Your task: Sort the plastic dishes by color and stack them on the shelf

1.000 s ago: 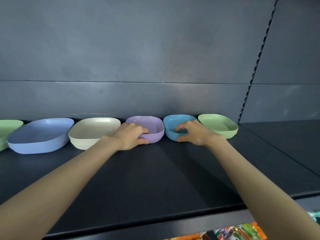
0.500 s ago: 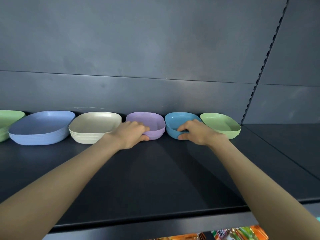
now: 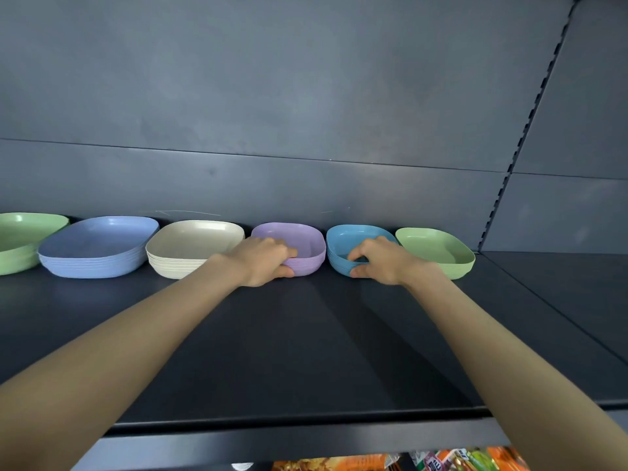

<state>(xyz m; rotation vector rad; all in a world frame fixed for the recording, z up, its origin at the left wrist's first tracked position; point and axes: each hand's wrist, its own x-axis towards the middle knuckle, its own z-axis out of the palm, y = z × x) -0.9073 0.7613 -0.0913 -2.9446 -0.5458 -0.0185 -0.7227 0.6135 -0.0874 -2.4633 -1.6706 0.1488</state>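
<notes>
left hand (image 3: 263, 261), right hand (image 3: 382, 261), both gripping, arms outstretched

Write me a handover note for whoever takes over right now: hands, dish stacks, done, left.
Left hand: gripping the near rim of the purple stack, fingers over the rim, thumb underneath.
Right hand: gripping the near rim of the teal stack the same way.
Shelf, back row from the left: green stack partly out of view, periwinkle stack, cream stack, purple, teal, light green stack.
Done: every visible stack is a single color.
Left: probably just squaring up purple and teal, then letting go. No loose dishes in view.
</notes>
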